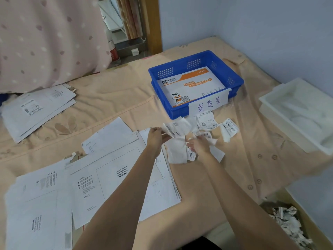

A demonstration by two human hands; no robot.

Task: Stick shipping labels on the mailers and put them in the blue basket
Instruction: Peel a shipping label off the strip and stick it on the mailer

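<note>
A small stack of labelled mailers (36, 109) is seen at the far left of the peach bedsheet (108, 98), below a pink pillow (45, 38). Nearer, a spread of blank white mailers (86, 186) is laid out, overlapping one another. Above their right edge the left hand (155, 137) is raised, its fingers curled and pinching the end of a curled strip of shipping labels (177, 139). Just beside it, the right hand (199, 146) is held among the same tangle of labels; its fingers appear bent on the paper, though the exact grip is blurred. Just behind the labels the blue basket (232, 82) is set, with one orange-printed mailer (191, 85) lying inside. A white tray (270, 103) stands at the right.
</note>
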